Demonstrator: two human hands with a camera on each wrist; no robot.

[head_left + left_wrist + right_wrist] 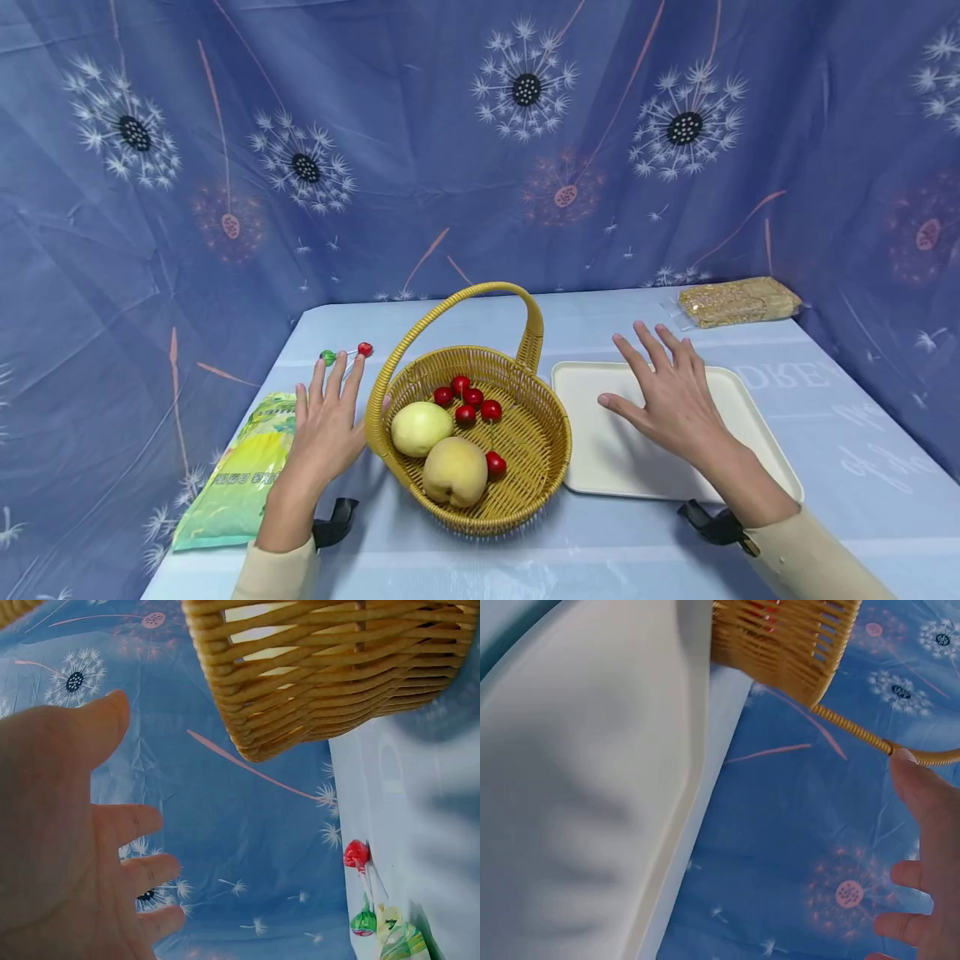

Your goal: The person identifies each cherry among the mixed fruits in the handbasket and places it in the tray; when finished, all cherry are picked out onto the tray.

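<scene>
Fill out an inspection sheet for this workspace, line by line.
Surface: table under a pale blue cloth.
Job's things: wicker basket holding two pale fruits and red cherries; cream tray beside it.
Clutter: green packet, two lollipops, cereal bar packet.
Grips: left hand open beside the basket; right hand open above the tray.
Cables: nothing seen.
Surroundings: blue dandelion-print backdrop.
</scene>
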